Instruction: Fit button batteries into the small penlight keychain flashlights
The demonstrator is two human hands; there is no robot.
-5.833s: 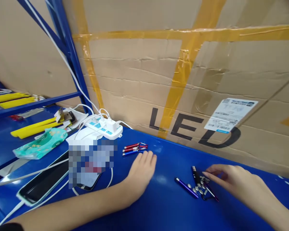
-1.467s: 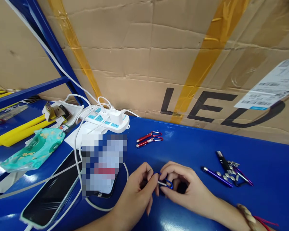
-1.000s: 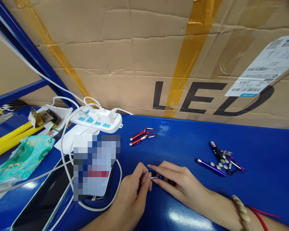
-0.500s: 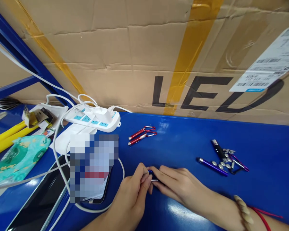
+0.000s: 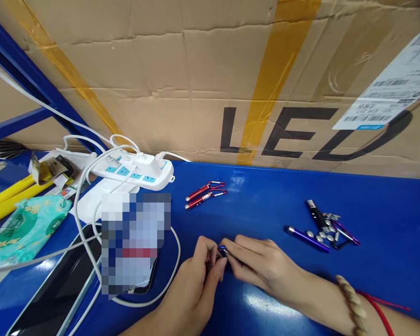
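Note:
Near the front edge of the blue table my two hands meet, fingertips almost touching. My right hand [image 5: 262, 261] is closed in a pinch on a small blue carabiner clip [image 5: 223, 248] with a silvery part. My left hand [image 5: 199, 280] is closed too, its thumb and curled forefinger pressed together; whatever it grips is hidden inside the fingers. Beyond the hands lie two red penlights [image 5: 199, 198] with red carabiner clips. To the right are a purple penlight tube [image 5: 308, 239], a black tube [image 5: 316, 215], several button cells [image 5: 329, 237] and a purple carabiner clip [image 5: 348, 233].
At left are a white power strip [image 5: 164, 176] with plugs and looping cables, a dark phone [image 5: 56, 289], a blurred-out item [image 5: 136, 242], a green tissue pack [image 5: 28, 228] and yellow tubes [image 5: 17, 196]. A large cardboard box [image 5: 196, 70] walls off the back.
My right fingers have shifted and the blue clip has turned between my hands. The silvery bar seen earlier is now mostly covered. The view has moved slightly.

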